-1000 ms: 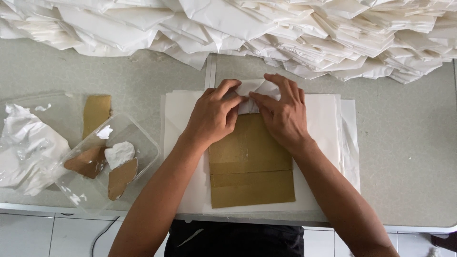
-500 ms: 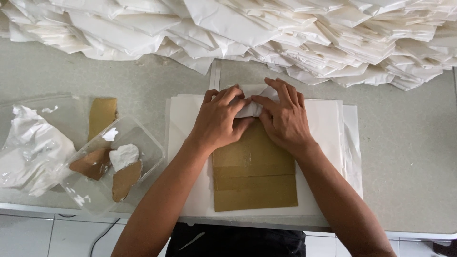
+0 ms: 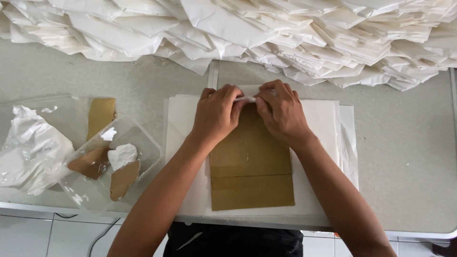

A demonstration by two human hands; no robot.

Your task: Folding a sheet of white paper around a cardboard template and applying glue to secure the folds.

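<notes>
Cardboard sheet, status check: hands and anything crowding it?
Both hands, left hand and right hand, pinching white material at top edge of cardboard sheet. Sheet flat on white paper stack. Heap of folded white pieces just beyond.

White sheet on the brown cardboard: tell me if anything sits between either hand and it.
Nothing visible does. The left hand and the right hand both already pinch the white sheet's folded edge at the top of the brown cardboard.
</notes>
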